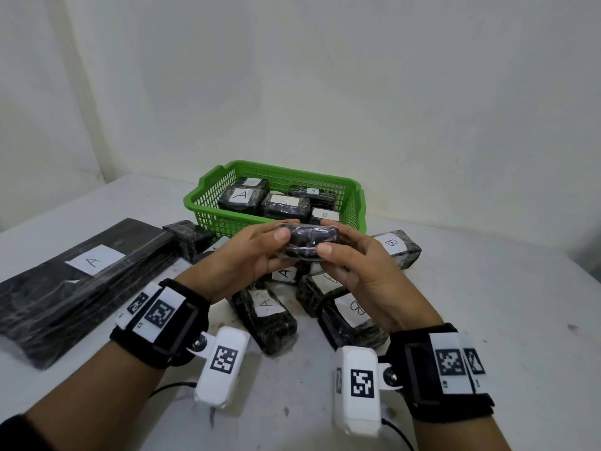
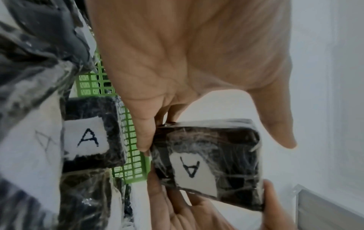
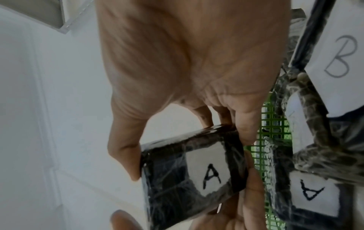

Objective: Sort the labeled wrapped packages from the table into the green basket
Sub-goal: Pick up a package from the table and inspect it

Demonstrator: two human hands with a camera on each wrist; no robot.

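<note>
Both hands are holding one small black wrapped package (image 1: pixel 305 239) in the air above the white table (image 1: pixel 487 320), just in front of the green basket (image 1: pixel 227 219). The left hand (image 1: pixel 250 255) is pinching the package's left end between thumb and curled fingers, and the right hand (image 1: pixel 361 265) is pinching its right end in the same way. From the head view the package's label is facing away; both wrist views are showing a white label with a handwritten A on the side turned toward the wrists.

The basket is sitting at 12 o'clock from the hands, close beyond the held package. Inside it several wrapped packages are lying: one marked A (image 1: pixel 242 196) at its left, another A (image 1: pixel 286 205) in the middle, a third (image 1: pixel 312 193) toward the back right, and one marked B (image 1: pixel 325 215) at the front right.

Under and around the hands a cluster of packages is lying on the table, partly hidden by the wrists: an A package (image 1: pixel 266 315) at about 6 o'clock, a B package (image 1: pixel 353 315) at about 5 o'clock, and another B package (image 1: pixel 398 249) at 3 o'clock, just beside the right hand. A long flat black package marked A (image 1: pixel 81 278) is stretching away at 9 o'clock, with a smaller dark package (image 1: pixel 187 234) at its far end, near the basket's left corner.

Black straps with printed markers and white camera housings are sitting on both wrists.
</note>
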